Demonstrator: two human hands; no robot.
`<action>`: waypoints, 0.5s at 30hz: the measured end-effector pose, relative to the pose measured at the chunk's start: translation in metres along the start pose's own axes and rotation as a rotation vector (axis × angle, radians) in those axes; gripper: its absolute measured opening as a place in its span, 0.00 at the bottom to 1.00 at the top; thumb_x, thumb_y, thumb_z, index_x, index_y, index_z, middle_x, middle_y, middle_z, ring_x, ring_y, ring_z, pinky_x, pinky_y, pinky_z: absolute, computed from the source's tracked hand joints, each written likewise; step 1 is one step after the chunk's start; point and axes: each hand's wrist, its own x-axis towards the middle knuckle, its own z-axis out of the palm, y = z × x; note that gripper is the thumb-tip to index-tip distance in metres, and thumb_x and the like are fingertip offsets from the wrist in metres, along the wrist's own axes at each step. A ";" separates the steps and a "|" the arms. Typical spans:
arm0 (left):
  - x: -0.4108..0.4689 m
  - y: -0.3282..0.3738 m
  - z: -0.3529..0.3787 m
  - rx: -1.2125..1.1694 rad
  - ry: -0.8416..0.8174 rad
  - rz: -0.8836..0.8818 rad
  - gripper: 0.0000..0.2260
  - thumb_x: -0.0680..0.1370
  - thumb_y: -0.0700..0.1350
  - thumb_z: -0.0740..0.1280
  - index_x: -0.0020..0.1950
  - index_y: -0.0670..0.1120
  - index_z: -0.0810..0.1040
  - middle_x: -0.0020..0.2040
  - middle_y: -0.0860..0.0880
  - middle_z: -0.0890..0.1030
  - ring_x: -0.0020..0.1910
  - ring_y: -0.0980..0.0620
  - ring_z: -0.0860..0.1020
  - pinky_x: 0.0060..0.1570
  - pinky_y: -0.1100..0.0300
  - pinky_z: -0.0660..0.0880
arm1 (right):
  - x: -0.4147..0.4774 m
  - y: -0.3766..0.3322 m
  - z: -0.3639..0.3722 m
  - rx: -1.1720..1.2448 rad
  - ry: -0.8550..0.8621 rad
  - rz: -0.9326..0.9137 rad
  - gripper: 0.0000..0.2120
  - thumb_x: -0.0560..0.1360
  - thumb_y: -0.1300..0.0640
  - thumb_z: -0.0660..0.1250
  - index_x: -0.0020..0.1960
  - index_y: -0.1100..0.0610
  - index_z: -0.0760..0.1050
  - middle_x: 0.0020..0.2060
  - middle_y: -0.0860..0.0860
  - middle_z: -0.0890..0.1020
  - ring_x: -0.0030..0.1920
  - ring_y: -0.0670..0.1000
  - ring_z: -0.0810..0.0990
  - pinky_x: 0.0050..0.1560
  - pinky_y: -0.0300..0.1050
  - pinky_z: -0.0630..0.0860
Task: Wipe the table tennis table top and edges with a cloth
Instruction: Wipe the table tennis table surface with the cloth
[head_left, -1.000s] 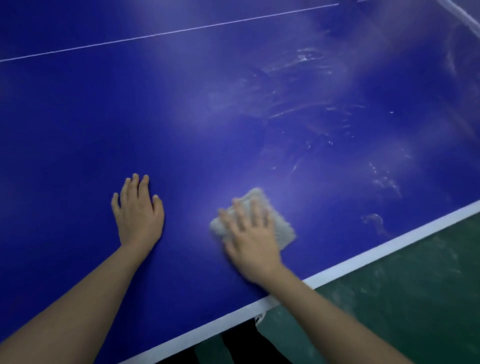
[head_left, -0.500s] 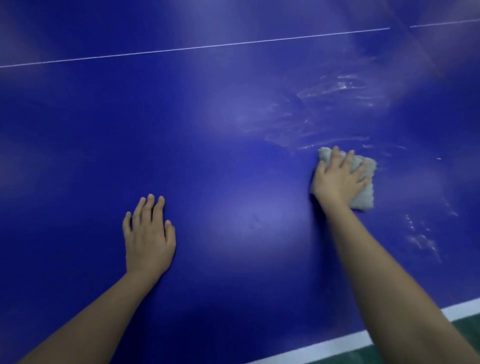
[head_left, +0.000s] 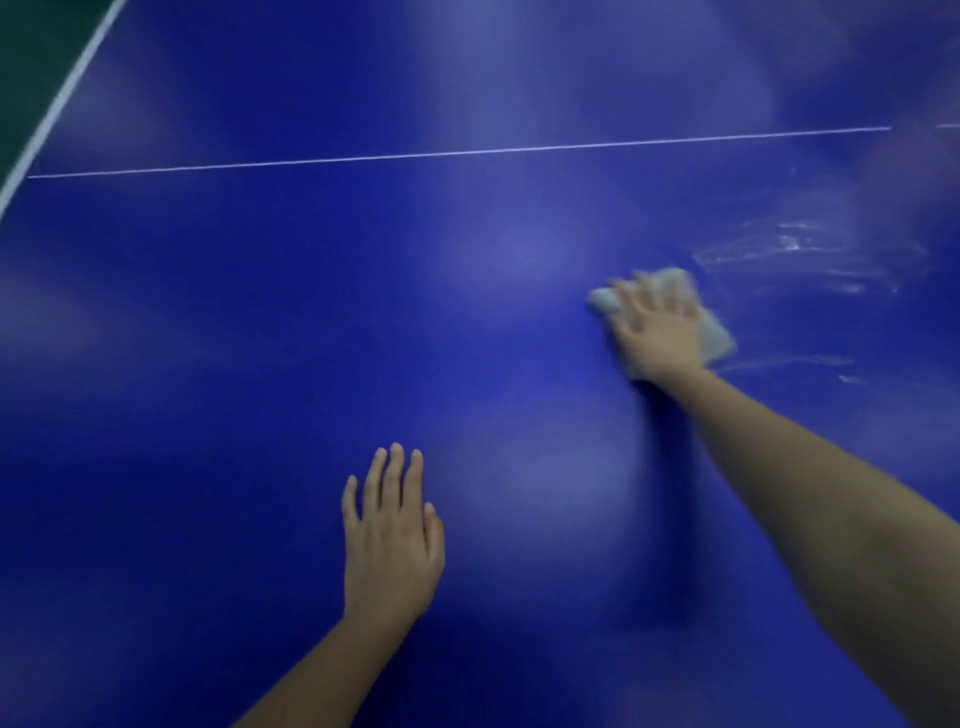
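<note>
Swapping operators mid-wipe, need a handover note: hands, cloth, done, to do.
Left hand: flat on the blue table top, fingers straight, holding nothing.
Right hand: pressed flat on the pale cloth, further out and to the right of the left hand; motion-blurred.
Done: wet streaks show on the surface right of the cloth, so that patch looks wiped.
To do: no streaks show left of the cloth, beyond the thin white line, or by the white edge at far left; those probably need wiping.
</note>
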 end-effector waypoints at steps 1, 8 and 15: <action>0.000 -0.001 0.001 0.004 -0.001 0.006 0.25 0.76 0.48 0.50 0.68 0.40 0.71 0.68 0.40 0.72 0.70 0.42 0.67 0.66 0.41 0.62 | 0.002 0.023 -0.002 0.030 0.012 0.215 0.24 0.81 0.48 0.49 0.76 0.49 0.54 0.76 0.52 0.56 0.76 0.57 0.52 0.72 0.57 0.46; 0.014 0.004 0.002 0.035 0.004 0.032 0.18 0.73 0.45 0.59 0.58 0.38 0.78 0.56 0.38 0.79 0.57 0.37 0.77 0.55 0.37 0.72 | -0.005 -0.065 0.008 0.185 0.077 0.585 0.25 0.80 0.49 0.51 0.76 0.52 0.55 0.76 0.57 0.54 0.74 0.65 0.52 0.72 0.65 0.46; 0.097 0.079 0.009 -0.081 0.010 0.063 0.22 0.74 0.43 0.68 0.67 0.40 0.71 0.69 0.38 0.70 0.68 0.40 0.68 0.65 0.40 0.63 | 0.057 -0.111 0.005 0.073 -0.042 -0.346 0.24 0.80 0.44 0.52 0.75 0.43 0.56 0.76 0.49 0.57 0.76 0.58 0.51 0.72 0.59 0.46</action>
